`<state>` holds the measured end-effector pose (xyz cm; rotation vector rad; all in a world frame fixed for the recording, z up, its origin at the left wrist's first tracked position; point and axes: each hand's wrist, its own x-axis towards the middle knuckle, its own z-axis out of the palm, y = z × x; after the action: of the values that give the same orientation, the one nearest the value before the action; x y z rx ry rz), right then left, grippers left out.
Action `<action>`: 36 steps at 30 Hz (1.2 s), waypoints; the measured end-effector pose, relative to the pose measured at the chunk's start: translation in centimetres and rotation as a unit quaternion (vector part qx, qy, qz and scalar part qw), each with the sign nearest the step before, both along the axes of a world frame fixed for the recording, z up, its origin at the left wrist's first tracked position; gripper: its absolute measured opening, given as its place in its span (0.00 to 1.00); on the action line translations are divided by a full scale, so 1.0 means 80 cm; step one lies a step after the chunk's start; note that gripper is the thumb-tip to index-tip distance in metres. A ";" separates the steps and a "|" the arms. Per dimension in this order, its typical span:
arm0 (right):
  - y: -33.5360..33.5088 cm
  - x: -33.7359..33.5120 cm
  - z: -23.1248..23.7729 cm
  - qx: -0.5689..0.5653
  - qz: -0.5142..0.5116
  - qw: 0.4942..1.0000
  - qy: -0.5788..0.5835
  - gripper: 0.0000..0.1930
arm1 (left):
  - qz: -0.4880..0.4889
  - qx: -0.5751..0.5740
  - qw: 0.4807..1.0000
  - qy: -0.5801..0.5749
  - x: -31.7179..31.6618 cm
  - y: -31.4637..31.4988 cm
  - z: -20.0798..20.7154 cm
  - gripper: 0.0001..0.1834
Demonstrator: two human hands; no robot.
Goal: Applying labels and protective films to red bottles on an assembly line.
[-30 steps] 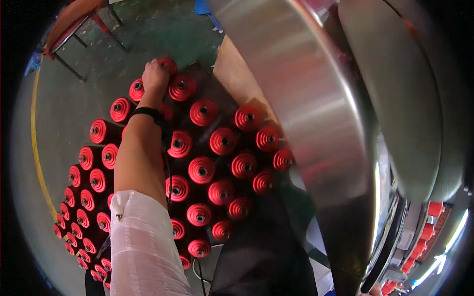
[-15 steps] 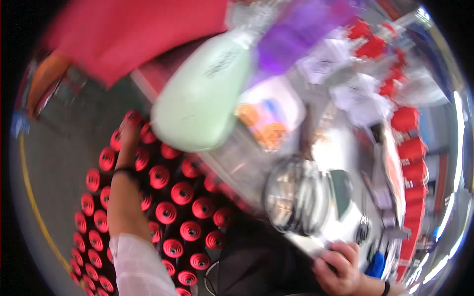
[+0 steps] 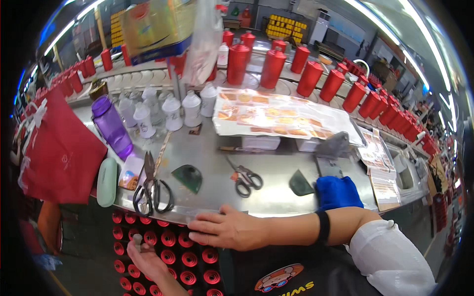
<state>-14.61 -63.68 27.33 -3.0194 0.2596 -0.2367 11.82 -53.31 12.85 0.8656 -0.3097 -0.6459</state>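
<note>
My left hand (image 3: 150, 259), palm turned up, is below the table's front edge, over the rows of red pieces with ringed tops (image 3: 168, 239). A small pale-grey, cylinder-shaped piece (image 3: 138, 240) shows at its fingertips, its kind too small to tell. My right hand (image 3: 229, 229) lies flat at the metal table's front edge (image 3: 207, 207), fingers stretched out, holding nothing. Large black-handled scissors (image 3: 153, 190) lie left of it, partly over the edge. Smaller scissors (image 3: 244, 180) and two dark green flat scrapers (image 3: 187, 178) rest beyond it.
Sticker sheets (image 3: 276, 116) lie on a raised board at the back. White bottles (image 3: 173, 113), a purple bottle (image 3: 111, 126), a mint-green case (image 3: 107, 182) and a red bag (image 3: 59, 153) stand left. A blue cloth (image 3: 338, 192) lies right. Red bottles (image 3: 274, 66) line a conveyor behind.
The view has swung up and levelled over the table. My left hand has left the far-left red pieces. My right hand, curled before, now lies flat at the table edge.
</note>
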 end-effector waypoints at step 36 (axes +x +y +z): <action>-0.589 -0.499 0.088 -0.185 -0.524 0.794 -0.245 0.13 | -0.591 -0.252 0.761 0.085 -0.477 -0.119 0.348 0.45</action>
<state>-54.54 -110.84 34.41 -2.5802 1.9707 -1.2225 -26.37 -62.80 40.72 -0.0325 -0.8404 -1.7102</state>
